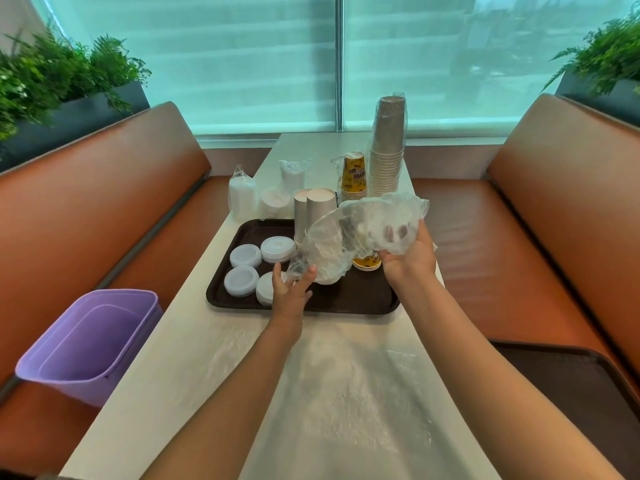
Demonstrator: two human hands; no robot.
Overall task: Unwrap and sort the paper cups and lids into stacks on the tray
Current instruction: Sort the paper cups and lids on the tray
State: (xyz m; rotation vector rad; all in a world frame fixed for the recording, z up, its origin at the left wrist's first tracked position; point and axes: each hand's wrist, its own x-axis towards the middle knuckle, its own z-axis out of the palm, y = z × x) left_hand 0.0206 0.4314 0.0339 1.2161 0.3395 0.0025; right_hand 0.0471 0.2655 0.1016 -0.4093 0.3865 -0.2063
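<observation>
A dark brown tray (360, 299) lies on the white table. On its left part sit several short stacks of white lids (245, 255). Grey paper cups (320, 206) stand upside down at its back. A crumpled clear plastic wrap (360, 230) hangs over the tray; my right hand (410, 252) grips its right end, fingers inside the film. My left hand (289, 289) is below its left end, fingertips touching the film, fingers spread. Yellow printed cups (366, 263) show under the wrap.
Behind the tray stand a tall wrapped stack of grey cups (388, 147), a wrapped yellow cup stack (354, 174) and bagged white lids (242, 195). A purple bin (90, 344) sits on the left bench. A second dark tray (568, 386) lies on the right bench.
</observation>
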